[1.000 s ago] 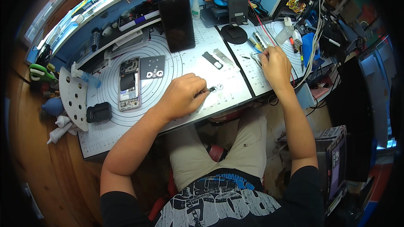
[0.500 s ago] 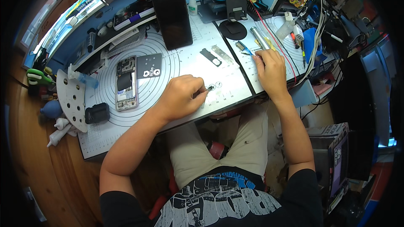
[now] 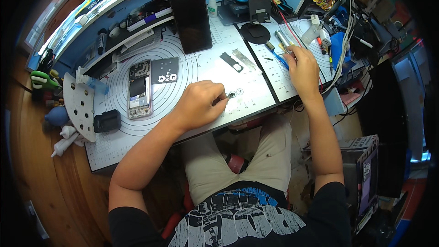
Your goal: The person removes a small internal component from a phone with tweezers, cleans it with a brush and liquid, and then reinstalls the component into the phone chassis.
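My left hand (image 3: pixel 201 105) pinches a small dark part (image 3: pixel 232 95) above the white mat (image 3: pixel 242 110), beside small printed circles. My right hand (image 3: pixel 302 71) curls its fingers over a group of tools that includes a silver cylindrical tool (image 3: pixel 281 37) and blue-handled tools (image 3: pixel 282 62); what it grips is partly hidden. An opened phone (image 3: pixel 140 91) with exposed internals lies left of my left hand, beside a dark camera cover plate (image 3: pixel 165 71). A black bracket (image 3: pixel 231 61) and a translucent strip (image 3: pixel 246 60) lie between my hands.
A black tablet (image 3: pixel 191 23) stands at the back beside a phone stand (image 3: pixel 254 32). Scissors (image 3: pixel 43 80), a perforated white holder (image 3: pixel 77 105), blue blower (image 3: pixel 57 117) and black case (image 3: pixel 106 121) are left. Cables (image 3: pixel 345 41) clutter the right, and a box (image 3: pixel 361 178) stands below.
My right hand moved leftward, then back right and slightly up onto the tools, which have shifted, its fingers now more curled. My left hand stays nearly still with the small part.
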`<state>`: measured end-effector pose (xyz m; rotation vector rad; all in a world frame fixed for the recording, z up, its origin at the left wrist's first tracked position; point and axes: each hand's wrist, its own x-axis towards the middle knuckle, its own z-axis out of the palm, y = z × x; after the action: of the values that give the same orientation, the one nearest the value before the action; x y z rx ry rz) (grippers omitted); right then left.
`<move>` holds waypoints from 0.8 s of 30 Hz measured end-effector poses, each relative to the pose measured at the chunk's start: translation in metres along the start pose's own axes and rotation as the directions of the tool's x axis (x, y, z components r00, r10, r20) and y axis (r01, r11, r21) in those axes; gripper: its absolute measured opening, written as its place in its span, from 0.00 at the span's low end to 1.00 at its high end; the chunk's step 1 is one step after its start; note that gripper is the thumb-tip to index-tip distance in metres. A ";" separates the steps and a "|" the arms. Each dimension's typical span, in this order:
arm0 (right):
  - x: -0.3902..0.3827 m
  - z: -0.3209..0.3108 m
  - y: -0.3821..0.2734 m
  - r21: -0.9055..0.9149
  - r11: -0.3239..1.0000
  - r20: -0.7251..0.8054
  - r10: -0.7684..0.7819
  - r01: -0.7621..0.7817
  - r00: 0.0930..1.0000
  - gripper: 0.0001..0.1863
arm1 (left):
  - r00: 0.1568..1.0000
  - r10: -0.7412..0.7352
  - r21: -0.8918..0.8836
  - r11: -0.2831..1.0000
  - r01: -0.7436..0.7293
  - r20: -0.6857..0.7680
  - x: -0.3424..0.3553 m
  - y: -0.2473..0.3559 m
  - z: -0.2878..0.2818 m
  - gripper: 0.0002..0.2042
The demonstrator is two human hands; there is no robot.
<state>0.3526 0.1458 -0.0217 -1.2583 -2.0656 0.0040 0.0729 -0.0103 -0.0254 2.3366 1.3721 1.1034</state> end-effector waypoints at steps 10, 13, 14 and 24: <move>-0.008 0.020 -0.004 -0.140 0.963 0.004 -0.232 0.230 0.973 0.08 | 1.000 -0.011 0.010 1.000 0.011 -0.006 -0.002 0.000 0.000 0.07; -0.006 0.018 -0.002 -0.105 0.957 -0.047 -0.278 0.272 0.959 0.08 | 1.000 -0.002 -0.001 1.000 0.002 -0.021 -0.001 0.000 0.002 0.07; -0.006 0.016 -0.004 -0.105 0.956 -0.048 -0.279 0.273 0.959 0.08 | 1.000 -0.002 0.000 1.000 0.002 -0.022 -0.001 0.000 0.003 0.07; -0.072 -0.043 -0.095 0.532 0.846 0.141 -0.060 -0.025 0.988 0.18 | 0.999 -0.030 -0.043 0.999 0.029 -0.036 -0.006 0.010 0.003 0.07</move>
<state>0.3233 0.0249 0.0031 -0.9070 -2.0021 0.6459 0.0799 -0.0197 -0.0253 2.2698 1.3774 1.1614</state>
